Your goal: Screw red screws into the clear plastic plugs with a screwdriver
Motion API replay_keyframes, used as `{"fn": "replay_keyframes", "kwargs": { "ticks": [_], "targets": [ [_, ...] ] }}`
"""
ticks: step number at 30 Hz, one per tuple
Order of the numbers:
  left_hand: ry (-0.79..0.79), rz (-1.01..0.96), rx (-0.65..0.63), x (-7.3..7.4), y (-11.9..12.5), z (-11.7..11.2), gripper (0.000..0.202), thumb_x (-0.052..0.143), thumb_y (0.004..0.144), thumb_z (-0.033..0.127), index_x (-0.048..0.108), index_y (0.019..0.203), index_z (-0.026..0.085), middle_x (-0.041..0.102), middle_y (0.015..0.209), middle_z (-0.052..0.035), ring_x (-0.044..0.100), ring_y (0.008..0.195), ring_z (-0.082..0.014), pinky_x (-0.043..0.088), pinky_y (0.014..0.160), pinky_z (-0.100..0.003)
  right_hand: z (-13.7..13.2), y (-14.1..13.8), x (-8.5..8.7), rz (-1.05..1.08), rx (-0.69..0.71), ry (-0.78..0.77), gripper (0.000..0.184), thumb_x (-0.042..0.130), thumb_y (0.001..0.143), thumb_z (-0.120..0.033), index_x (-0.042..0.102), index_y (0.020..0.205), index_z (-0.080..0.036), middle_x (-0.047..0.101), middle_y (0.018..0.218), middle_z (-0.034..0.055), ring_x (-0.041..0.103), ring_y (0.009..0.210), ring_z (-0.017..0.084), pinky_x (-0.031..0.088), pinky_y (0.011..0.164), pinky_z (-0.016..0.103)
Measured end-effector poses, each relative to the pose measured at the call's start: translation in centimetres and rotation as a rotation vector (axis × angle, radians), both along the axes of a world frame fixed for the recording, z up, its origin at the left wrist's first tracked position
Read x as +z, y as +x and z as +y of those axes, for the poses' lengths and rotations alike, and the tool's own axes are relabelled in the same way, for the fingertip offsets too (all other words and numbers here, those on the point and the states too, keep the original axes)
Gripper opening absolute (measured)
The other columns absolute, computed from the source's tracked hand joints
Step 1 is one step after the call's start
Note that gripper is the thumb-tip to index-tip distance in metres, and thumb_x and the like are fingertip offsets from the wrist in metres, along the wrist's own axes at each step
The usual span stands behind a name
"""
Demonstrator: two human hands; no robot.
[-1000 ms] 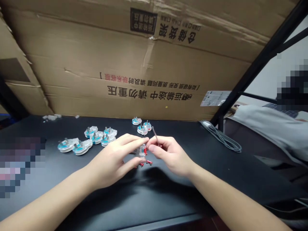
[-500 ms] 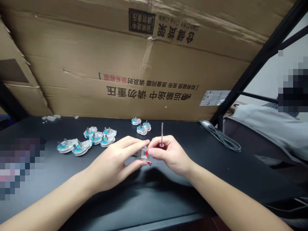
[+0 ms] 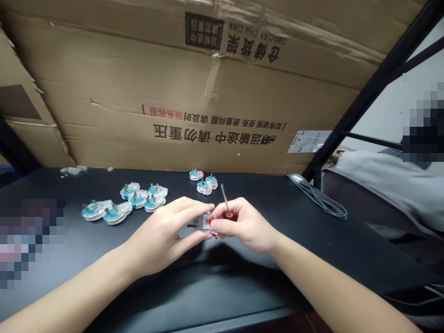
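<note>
My left hand [image 3: 161, 233] grips a clear plastic power plug [image 3: 200, 223] between thumb and fingers, above the dark tabletop. Small red parts [image 3: 214, 235] show at the plug's right end. There the thumb and fingertips of my right hand [image 3: 248, 226] press against the plug. Tucked in that same hand is a screwdriver [image 3: 225, 198], its metal shaft sticking up and leaning left; the red handle is mostly hidden by the palm. Exactly what the right fingertips pinch cannot be made out.
Several clear plugs with blue faces [image 3: 118, 213] lie to the left, with more plugs [image 3: 204, 187] behind my hands. Small clear pieces [image 3: 74, 170] sit at the back left. A coiled grey cable [image 3: 322, 201] lies right. A cardboard sheet [image 3: 121, 92] walls off the back.
My right hand has shifted slightly left, closer against the plug. The screwdriver shaft has tipped from nearly upright to leaning left. My left hand has barely moved.
</note>
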State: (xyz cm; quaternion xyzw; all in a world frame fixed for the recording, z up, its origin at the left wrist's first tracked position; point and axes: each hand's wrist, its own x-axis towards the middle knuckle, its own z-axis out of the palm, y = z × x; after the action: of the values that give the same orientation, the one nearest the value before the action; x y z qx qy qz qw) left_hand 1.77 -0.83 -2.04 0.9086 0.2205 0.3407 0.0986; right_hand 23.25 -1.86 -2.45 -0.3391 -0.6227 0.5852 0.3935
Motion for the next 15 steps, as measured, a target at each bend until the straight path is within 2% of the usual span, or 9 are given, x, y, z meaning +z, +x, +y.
{"fn": "replay_keyframes", "kwargs": {
  "ticks": [5,10,15],
  "targets": [
    [-0.054,0.017,0.004,0.29,0.12,-0.37,0.028,0.062,0.094,0.026,0.060,0.122,0.022,0.070,0.115,-0.0053,0.065,0.104,-0.0181,0.052,0.090,-0.028,-0.02,0.31,-0.03,-0.083,-0.040,0.079,0.025,0.082,0.071,-0.033,0.066,0.071,-0.014,0.059,0.059,-0.0026,0.045,0.053,0.007,0.033,0.052,0.022],
    [-0.061,0.002,0.005,0.27,0.05,-0.32,0.032,0.062,0.094,0.026,0.059,0.125,0.022,0.071,0.115,-0.0059,0.065,0.103,-0.0185,0.052,0.089,-0.028,0.09,0.25,0.24,-0.026,-0.040,0.074,0.024,0.076,0.077,-0.036,0.068,0.071,-0.014,0.064,0.062,0.0004,0.053,0.057,0.010,0.041,0.058,0.026],
    [-0.065,-0.011,0.018,-0.14,0.13,-0.23,0.036,0.064,0.093,0.028,0.059,0.128,0.023,0.072,0.113,-0.0057,0.066,0.100,-0.0184,0.053,0.087,-0.029,0.19,0.10,0.07,0.007,-0.077,0.085,0.021,0.077,0.076,-0.034,0.069,0.073,-0.014,0.066,0.065,0.0014,0.055,0.058,0.011,0.042,0.057,0.025]
  ]
}}
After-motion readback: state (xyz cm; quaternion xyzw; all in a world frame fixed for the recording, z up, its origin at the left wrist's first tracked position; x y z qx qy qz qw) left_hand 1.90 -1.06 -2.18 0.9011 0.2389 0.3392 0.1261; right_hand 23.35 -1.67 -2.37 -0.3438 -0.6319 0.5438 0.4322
